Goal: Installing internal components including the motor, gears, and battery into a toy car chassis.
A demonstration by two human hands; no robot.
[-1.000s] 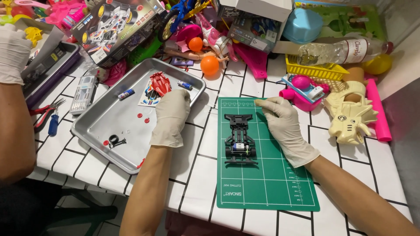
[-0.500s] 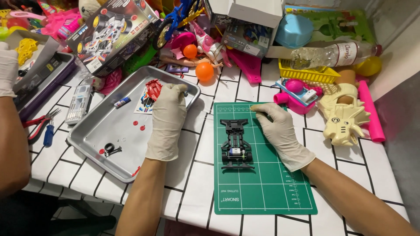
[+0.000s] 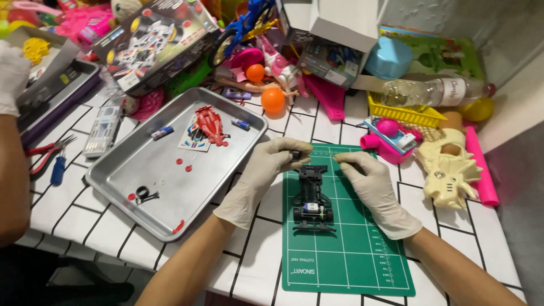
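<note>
White tiles with dark grout cover the desk point(image 3: 141, 243), and toys and boxes crowd its far edge across the top of the frame. At lower centre lies a green cutting mat point(image 3: 351, 255), and on it sits the black toy car chassis point(image 3: 311, 198), its nose toward the top of the frame.

I see my left hand point(image 3: 258, 178), gloved in white, reaching in from the lower left; its fingertips are closed on a small dark part point(image 3: 295, 154) just above the chassis front, at the top edge of the mat. My right hand point(image 3: 371, 190), also gloved, comes in from the lower right and rests on the mat just beside the chassis. Its fingers are curled with the tips pinched together near the mat's upper edge; I cannot tell whether that grip holds anything.

Left of the mat sits a metal tray point(image 3: 164, 209). In its upper part lies a red car body shell point(image 3: 211, 124) on a sticker sheet, and a small black ring point(image 3: 141, 194) lies near its lower left.

At the left edge of the frame, another person's gloved hand point(image 3: 11, 76) and bare forearm show. Red-handled pliers point(image 3: 48, 154) lie on the desk near that arm. At the right of the frame sits a cream dinosaur toy point(image 3: 447, 173), with a yellow basket point(image 3: 402, 113) above it.
</note>
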